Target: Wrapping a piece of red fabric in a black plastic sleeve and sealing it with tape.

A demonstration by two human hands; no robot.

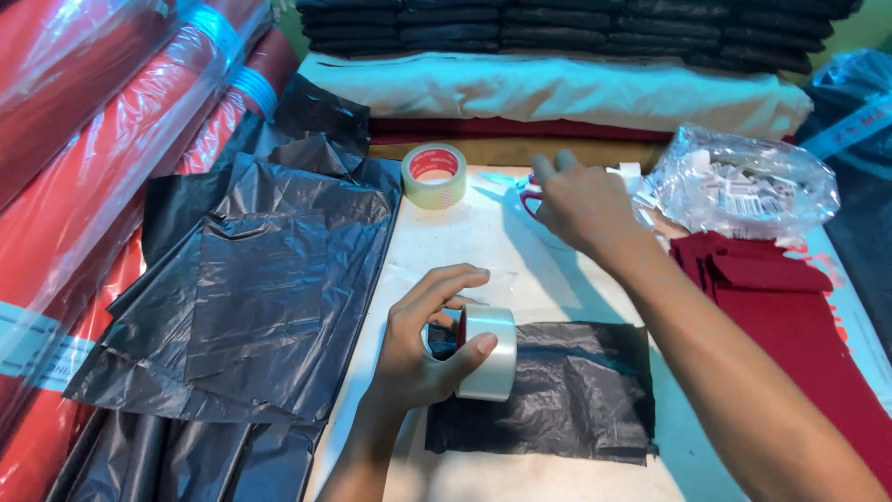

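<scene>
Left hand (418, 358): grip clasping clear tape roll (488, 353) above small black plastic-wrapped package (557, 390). Right hand (581, 204): grip closing on red-handled scissors (531, 197), beside clear bag of white labels (743, 186).

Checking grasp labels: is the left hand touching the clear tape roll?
Touching. Head view shows the left hand with fingers wrapped on the clear tape roll.

The left hand (423, 349) is curled in a grip, while the right hand (581, 204) reaches forward, fingers bent.

scissors (532, 200) mostly hidden, bagged tags (743, 186) illegible
</scene>
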